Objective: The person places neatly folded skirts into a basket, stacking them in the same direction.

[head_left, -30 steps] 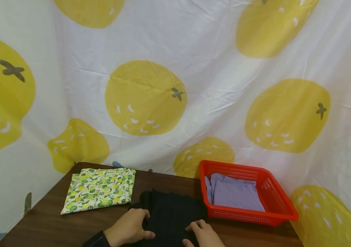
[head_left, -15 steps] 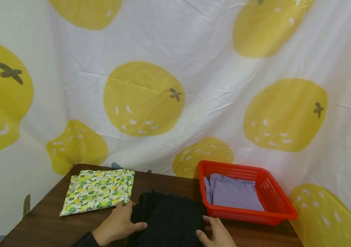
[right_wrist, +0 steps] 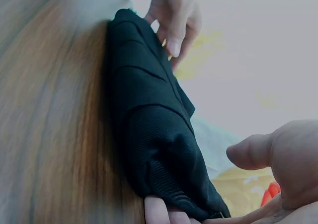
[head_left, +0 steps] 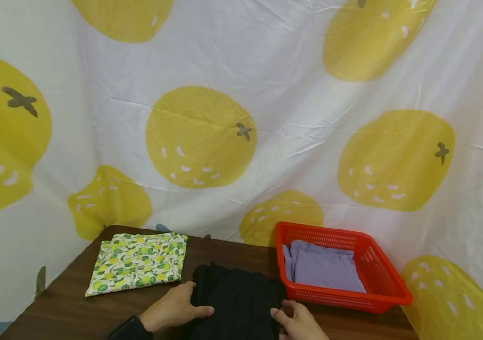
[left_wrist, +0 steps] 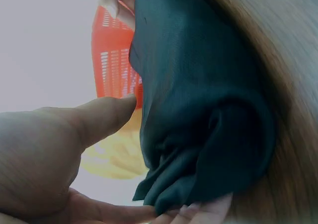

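A folded black garment (head_left: 241, 302) lies on the table in front of me, its exact kind hidden by the folds. My left hand (head_left: 175, 306) holds its left edge. In the left wrist view, those fingers (left_wrist: 208, 211) curl under the cloth while the thumb stands apart from it. At the opposite edge is my right hand (head_left: 300, 323), its fingers (right_wrist: 156, 211) tucked beneath the fold in the right wrist view. The right thumb is raised off the cloth there. Loose layers show at both ends of the bundle (right_wrist: 154, 114).
A red plastic basket (head_left: 326, 293) stands at the back right, close to the black garment, with a folded lavender cloth (head_left: 326, 269) inside. Back left on the brown wooden table (head_left: 63, 302) lies a folded lemon-print cloth (head_left: 139, 262). A fruit-patterned curtain (head_left: 283, 118) hangs behind.
My hands have moved from on top of the black garment out to its two side edges, and their fingers now go under it. The basket and lemon-print cloth stay put.
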A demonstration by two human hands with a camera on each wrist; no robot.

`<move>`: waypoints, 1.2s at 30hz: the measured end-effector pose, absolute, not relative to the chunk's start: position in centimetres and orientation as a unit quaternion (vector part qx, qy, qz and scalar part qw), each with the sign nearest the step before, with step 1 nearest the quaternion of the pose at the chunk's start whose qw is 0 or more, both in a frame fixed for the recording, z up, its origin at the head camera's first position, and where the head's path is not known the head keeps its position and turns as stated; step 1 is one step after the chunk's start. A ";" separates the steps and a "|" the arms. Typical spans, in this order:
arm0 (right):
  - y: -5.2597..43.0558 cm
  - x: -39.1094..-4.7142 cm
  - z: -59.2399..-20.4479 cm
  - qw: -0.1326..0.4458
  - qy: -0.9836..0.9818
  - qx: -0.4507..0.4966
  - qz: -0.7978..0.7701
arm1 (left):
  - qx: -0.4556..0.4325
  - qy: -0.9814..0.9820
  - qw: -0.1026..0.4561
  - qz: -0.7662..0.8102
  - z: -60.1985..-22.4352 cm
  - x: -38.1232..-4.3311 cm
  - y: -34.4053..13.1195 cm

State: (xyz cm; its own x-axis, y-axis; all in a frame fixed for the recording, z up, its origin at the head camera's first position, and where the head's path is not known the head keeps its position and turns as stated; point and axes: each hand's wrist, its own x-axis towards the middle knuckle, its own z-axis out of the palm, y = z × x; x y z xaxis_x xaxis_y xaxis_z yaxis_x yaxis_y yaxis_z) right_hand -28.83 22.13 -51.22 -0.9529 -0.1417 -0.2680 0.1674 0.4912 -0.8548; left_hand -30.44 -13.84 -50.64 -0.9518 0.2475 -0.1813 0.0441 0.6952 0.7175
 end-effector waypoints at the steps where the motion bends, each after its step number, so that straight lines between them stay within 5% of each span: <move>1: 22.4 -29.5 -51.8 0.162 0.843 0.013 -0.513 | 0.084 0.911 0.133 0.381 -50.9 -30.7 -13.8; 9: 24.6 -34.6 -57.3 0.223 0.813 -0.023 -0.538 | 0.082 0.899 0.153 0.401 -51.6 -31.5 -12.4; 17: 19.9 -29.5 -50.6 0.222 0.817 -0.039 -0.531 | 0.071 0.879 0.152 0.447 -50.9 -30.7 -11.1; 36: 17.8 -28.5 -48.1 0.263 0.711 -0.030 -0.651 | 0.019 0.846 0.143 0.514 -49.6 -29.9 -12.5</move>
State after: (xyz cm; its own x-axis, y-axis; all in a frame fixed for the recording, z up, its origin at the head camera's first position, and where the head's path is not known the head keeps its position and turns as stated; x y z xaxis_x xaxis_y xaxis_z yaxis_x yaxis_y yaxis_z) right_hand -28.52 17.75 -48.15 -0.8603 -0.3841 -0.3351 0.3000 0.1499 -0.9421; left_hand -29.92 -12.45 -49.62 -0.9582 0.1800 -0.2225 -0.1146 0.4709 0.8747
